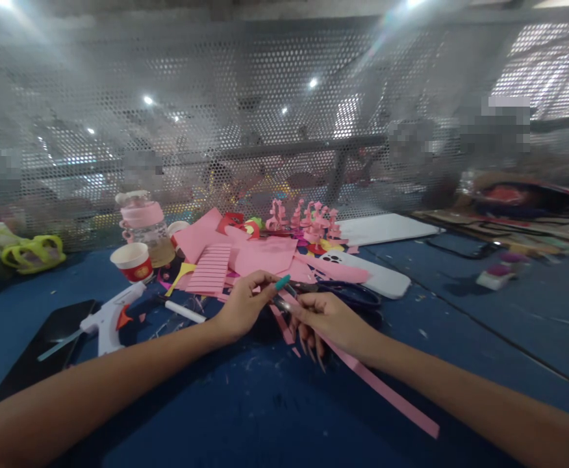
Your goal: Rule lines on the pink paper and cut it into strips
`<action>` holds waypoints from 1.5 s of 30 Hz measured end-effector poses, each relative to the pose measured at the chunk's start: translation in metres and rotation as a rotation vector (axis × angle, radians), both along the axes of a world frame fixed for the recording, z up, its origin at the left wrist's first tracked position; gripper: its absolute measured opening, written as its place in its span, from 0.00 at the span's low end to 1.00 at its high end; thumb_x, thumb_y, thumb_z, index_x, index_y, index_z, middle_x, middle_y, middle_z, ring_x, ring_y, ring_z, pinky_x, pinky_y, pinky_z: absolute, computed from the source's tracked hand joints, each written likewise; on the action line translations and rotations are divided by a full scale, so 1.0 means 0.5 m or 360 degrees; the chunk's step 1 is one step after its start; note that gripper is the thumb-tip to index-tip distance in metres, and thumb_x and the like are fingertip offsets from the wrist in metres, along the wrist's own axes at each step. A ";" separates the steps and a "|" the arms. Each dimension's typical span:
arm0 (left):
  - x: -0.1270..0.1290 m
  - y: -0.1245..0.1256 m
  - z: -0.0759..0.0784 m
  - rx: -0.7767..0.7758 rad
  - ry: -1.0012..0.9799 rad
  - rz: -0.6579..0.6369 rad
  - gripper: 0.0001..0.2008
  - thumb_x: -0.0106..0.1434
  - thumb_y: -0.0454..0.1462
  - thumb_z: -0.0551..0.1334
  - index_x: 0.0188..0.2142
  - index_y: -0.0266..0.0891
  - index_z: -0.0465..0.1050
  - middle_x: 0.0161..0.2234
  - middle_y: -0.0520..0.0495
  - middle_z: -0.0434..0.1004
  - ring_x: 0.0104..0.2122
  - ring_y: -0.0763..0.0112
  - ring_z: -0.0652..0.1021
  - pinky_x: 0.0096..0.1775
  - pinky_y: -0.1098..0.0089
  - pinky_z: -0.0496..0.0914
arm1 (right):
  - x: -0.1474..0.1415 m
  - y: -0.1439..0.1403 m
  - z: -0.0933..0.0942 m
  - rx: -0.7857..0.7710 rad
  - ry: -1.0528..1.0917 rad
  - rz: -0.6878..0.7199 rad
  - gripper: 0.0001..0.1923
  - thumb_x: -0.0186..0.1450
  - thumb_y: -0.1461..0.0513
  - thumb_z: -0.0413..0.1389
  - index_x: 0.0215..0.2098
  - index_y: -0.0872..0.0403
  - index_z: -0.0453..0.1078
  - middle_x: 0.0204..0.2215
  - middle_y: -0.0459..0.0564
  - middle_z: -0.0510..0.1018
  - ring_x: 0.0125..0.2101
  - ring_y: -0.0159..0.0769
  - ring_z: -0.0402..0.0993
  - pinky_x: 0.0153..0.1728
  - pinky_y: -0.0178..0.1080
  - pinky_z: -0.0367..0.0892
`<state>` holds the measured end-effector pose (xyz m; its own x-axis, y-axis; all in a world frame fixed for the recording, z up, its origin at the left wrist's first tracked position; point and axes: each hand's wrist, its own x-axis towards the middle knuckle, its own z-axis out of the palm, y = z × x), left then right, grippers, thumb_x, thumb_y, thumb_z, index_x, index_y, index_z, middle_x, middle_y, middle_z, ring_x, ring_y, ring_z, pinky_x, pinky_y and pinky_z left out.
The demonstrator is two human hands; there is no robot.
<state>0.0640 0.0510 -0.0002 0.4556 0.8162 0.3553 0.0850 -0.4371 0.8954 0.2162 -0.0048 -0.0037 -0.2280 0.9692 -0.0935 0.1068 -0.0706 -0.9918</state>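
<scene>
A long pink paper strip [391, 398] runs from between my hands down to the lower right. My right hand [336, 318] pinches it between thumb and fingers, close to one end. Thumb and fingertips of my left hand [245, 305] are pressed together at that end of the strip, beside the right fingertips. A long teal nail shows at the left thumb. Shorter pink paper pieces [281, 324] lie below the fingers. Dark-handled scissors [353, 292] rest just behind my right hand, partly hidden by it.
A white glue gun [112, 318] lies left by a black flat slab [45, 348]. A paper cup [132, 261] and bottle [145, 227] stand behind it. Pink sheets [265, 255], curled pink pieces [314, 221] and a white phone-like case [369, 276] lie ahead, before a perforated metal screen [265, 97].
</scene>
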 end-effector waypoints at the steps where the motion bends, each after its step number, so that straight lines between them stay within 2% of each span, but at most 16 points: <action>1: 0.000 0.000 0.000 -0.0017 -0.0008 -0.0003 0.17 0.53 0.49 0.63 0.28 0.36 0.73 0.25 0.52 0.72 0.28 0.72 0.71 0.31 0.72 0.66 | 0.000 0.000 -0.001 0.0005 0.0003 0.0008 0.23 0.47 0.45 0.61 0.18 0.55 0.63 0.09 0.39 0.67 0.08 0.24 0.62 0.08 0.29 0.57; 12: 0.000 -0.007 0.003 -0.0163 -0.0120 -0.0023 0.16 0.50 0.47 0.66 0.27 0.35 0.71 0.24 0.53 0.70 0.26 0.75 0.70 0.29 0.73 0.66 | -0.001 -0.004 0.004 -0.0014 0.0039 -0.0056 0.21 0.48 0.47 0.60 0.16 0.55 0.63 0.08 0.39 0.66 0.08 0.23 0.61 0.08 0.28 0.58; 19: 0.003 -0.003 0.004 -0.0448 -0.0318 -0.0086 0.22 0.41 0.48 0.72 0.28 0.34 0.71 0.23 0.54 0.71 0.23 0.77 0.71 0.28 0.74 0.66 | 0.003 -0.006 0.015 -0.0066 0.0100 0.0007 0.22 0.44 0.46 0.61 0.15 0.55 0.64 0.09 0.40 0.67 0.09 0.23 0.62 0.08 0.27 0.57; 25: 0.001 0.000 0.008 -0.0476 -0.0343 -0.0061 0.21 0.36 0.43 0.75 0.27 0.34 0.71 0.24 0.52 0.73 0.25 0.76 0.72 0.29 0.75 0.65 | 0.002 -0.008 0.017 -0.0059 0.0106 -0.0020 0.23 0.45 0.45 0.60 0.16 0.55 0.63 0.08 0.40 0.66 0.08 0.24 0.61 0.07 0.27 0.56; 30: 0.001 -0.002 0.011 -0.0463 -0.0293 -0.0021 0.19 0.39 0.44 0.73 0.26 0.34 0.73 0.22 0.53 0.73 0.23 0.77 0.71 0.29 0.75 0.64 | 0.001 -0.005 0.008 0.0081 0.0065 0.0017 0.22 0.49 0.44 0.57 0.21 0.54 0.64 0.05 0.36 0.62 0.05 0.23 0.55 0.05 0.27 0.49; 34: 0.005 -0.002 0.015 -0.0479 -0.0192 0.0017 0.19 0.42 0.48 0.70 0.24 0.35 0.73 0.20 0.55 0.71 0.20 0.79 0.68 0.25 0.76 0.62 | 0.004 0.004 -0.006 0.0111 0.0032 0.0047 0.22 0.50 0.43 0.56 0.24 0.54 0.63 0.05 0.35 0.61 0.03 0.23 0.52 0.05 0.27 0.47; 39: 0.005 -0.002 0.017 -0.0457 -0.0135 0.0036 0.19 0.43 0.49 0.69 0.22 0.35 0.71 0.19 0.56 0.69 0.19 0.79 0.68 0.22 0.77 0.59 | 0.003 0.009 -0.010 0.0157 0.0039 0.0062 0.22 0.50 0.43 0.55 0.23 0.54 0.63 0.05 0.36 0.61 0.05 0.22 0.54 0.07 0.26 0.50; 45: 0.005 -0.004 0.019 -0.0353 -0.0101 0.0094 0.15 0.49 0.45 0.66 0.21 0.36 0.68 0.17 0.58 0.65 0.20 0.79 0.65 0.22 0.77 0.58 | 0.002 0.008 -0.012 0.0068 -0.0010 0.0078 0.23 0.49 0.42 0.55 0.22 0.54 0.62 0.07 0.37 0.64 0.06 0.24 0.59 0.07 0.27 0.52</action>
